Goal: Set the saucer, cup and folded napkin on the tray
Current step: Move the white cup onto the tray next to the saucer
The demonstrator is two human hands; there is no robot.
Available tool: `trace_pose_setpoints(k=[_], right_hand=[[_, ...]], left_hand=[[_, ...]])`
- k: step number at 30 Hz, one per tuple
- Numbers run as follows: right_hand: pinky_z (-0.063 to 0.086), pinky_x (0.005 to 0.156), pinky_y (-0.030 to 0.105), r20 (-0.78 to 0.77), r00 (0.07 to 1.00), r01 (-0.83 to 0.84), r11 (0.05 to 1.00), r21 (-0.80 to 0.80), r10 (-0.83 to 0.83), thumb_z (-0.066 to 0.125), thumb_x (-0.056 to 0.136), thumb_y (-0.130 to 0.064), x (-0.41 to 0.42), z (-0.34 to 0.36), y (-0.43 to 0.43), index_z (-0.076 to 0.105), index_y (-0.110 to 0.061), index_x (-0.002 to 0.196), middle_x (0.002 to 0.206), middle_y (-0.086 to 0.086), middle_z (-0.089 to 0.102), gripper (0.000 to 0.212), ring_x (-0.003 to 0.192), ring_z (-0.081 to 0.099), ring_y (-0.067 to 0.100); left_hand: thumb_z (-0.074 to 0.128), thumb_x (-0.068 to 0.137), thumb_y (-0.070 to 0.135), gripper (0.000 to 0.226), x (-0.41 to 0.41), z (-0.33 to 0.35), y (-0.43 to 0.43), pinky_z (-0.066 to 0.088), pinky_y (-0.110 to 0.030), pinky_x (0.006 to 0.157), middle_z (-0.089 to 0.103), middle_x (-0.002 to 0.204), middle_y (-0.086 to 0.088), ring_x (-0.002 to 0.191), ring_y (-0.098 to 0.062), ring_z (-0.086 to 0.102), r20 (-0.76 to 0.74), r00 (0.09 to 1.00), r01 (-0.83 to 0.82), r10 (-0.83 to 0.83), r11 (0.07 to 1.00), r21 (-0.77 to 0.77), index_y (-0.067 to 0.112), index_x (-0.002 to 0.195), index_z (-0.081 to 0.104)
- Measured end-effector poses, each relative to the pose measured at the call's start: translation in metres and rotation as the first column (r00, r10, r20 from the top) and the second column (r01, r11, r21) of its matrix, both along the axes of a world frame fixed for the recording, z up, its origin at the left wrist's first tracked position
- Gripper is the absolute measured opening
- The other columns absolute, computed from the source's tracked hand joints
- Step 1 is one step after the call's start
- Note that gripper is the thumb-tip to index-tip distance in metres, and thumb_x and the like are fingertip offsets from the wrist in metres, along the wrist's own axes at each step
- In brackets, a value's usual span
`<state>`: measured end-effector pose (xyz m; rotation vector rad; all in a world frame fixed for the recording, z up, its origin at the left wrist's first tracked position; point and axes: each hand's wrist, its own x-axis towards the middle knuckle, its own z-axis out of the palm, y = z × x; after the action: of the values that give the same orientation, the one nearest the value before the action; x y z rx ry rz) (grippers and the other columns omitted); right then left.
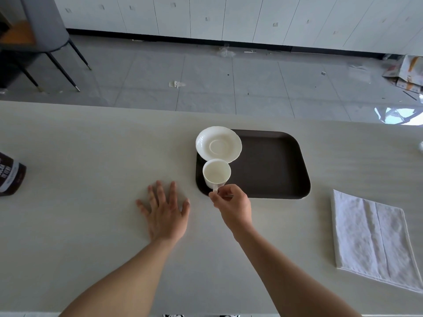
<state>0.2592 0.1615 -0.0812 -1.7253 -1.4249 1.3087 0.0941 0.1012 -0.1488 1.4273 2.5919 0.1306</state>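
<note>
A dark brown tray (272, 165) lies on the pale table. A white saucer (218, 144) rests at the tray's far left corner, overhanging its rim. A white cup (216, 173) stands on the tray's left side, just in front of the saucer. My right hand (233, 203) pinches the cup's handle at the tray's near left corner. My left hand (164, 210) lies flat on the table, fingers spread, to the left of the tray. A white folded napkin (370, 239) lies on the table to the right, nearer than the tray.
A dark brown container (10, 177) with a white label stands at the table's left edge. Beyond the table's far edge is a grey tiled floor with scraps, a chair (45, 30) at far left and white cabinets.
</note>
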Motion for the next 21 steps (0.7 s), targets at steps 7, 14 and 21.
trace_pose_setpoints(k=[7,14,21], right_hand=[[0.052,0.069,0.029,0.022,1.000,0.010,1.000,-0.023,-0.010,0.058,0.078,-0.006,0.013,0.004,0.000,0.066,-0.028,0.093,0.088,-0.009,0.069,0.028,0.082,0.064,0.014],[0.044,0.073,0.023,0.228,0.972,-0.089,0.987,0.132,0.057,0.058,0.088,-0.008,0.029,0.001,0.003,0.068,-0.018,0.112,0.106,-0.004,0.067,0.028,0.095,0.064,0.015],[0.052,0.092,0.035,0.470,0.873,-0.267,0.934,0.239,0.130,0.061,0.096,-0.029,0.045,0.008,0.004,0.058,-0.021,0.138,0.135,-0.005,0.061,0.043,0.127,0.049,0.019]], left_hand=[[0.034,0.095,0.062,0.074,0.000,0.003,0.001,0.004,-0.071,0.117,0.013,0.168,-0.013,0.155,-0.036,0.004,0.015,1.000,0.004,-0.004,0.999,-0.034,0.028,0.159,0.019],[0.039,0.096,0.057,0.072,-0.004,0.027,0.005,0.010,-0.070,0.117,0.020,0.166,-0.013,0.154,-0.035,0.011,0.039,0.998,0.047,-0.045,0.998,-0.051,0.024,0.158,0.023],[0.033,0.097,0.057,0.071,0.009,0.065,0.006,0.006,-0.062,0.121,0.013,0.168,-0.008,0.156,-0.030,0.006,-0.016,0.973,0.232,-0.232,0.973,0.016,0.028,0.159,0.013]])
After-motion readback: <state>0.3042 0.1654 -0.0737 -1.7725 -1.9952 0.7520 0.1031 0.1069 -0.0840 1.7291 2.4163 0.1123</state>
